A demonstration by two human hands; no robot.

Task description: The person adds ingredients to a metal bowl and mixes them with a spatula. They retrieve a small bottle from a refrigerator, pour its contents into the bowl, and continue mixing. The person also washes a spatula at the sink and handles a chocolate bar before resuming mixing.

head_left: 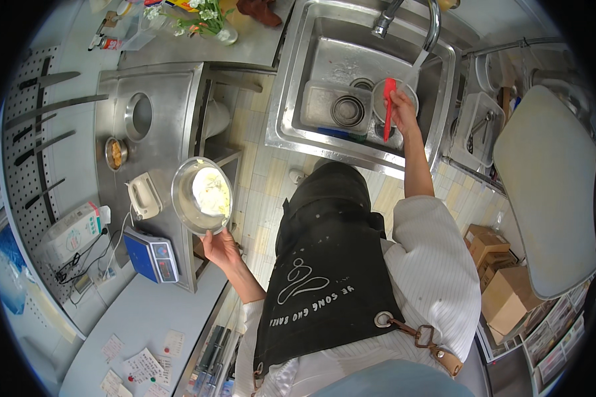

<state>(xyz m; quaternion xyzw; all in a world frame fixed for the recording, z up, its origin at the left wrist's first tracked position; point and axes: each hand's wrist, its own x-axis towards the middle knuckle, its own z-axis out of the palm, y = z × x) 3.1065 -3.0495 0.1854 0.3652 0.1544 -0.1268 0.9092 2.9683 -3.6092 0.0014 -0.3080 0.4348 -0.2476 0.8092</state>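
My left hand (220, 247) grips the rim of a round metal mixing bowl (187, 207) with pale batter (212, 192) inside, held just off the edge of the steel worktop (165, 126). My right hand (404, 106) reaches out over the steel sink (298, 79) and holds a red spatula (389, 109) under water running from the tap (410, 16). A small round metal bowl (384, 92) lies under the spatula in the sink. I wear a black apron over a white striped shirt.
A rectangular metal tray and a round tin (347, 110) lie in the sink. On the worktop stand a white hand mixer (143, 195), a blue scale (153, 255) and a small cup (116, 153). Knives (46, 106) hang on the left wall. Cardboard boxes (500, 278) sit at right.
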